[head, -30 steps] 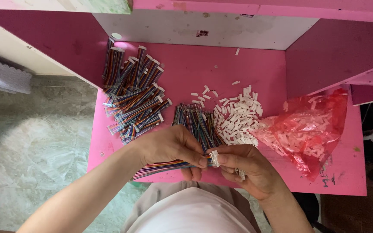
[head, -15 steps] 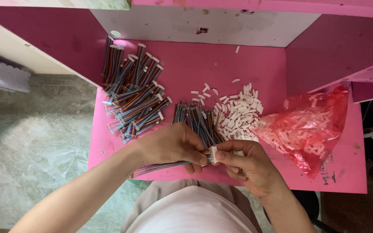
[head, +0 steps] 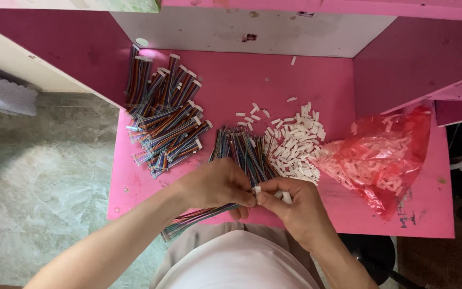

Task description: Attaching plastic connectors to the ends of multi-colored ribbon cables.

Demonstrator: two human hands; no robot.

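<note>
At lower centre, the left hand (head: 217,184) pinches a striped ribbon cable (head: 199,217); the right hand (head: 295,206) closes on a small white connector (head: 256,189) at its end.

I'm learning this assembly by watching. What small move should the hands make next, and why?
Probably press the small white connector onto the ribbon cable end: the left hand pinches the cable, the right hand holds the connector against it, and finished cables lie piled at left.

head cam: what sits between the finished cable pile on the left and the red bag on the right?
Head view: between the finished cable pile and the red bag lie a bundle of loose rainbow cables and, right of that, a heap of white connectors.
</note>
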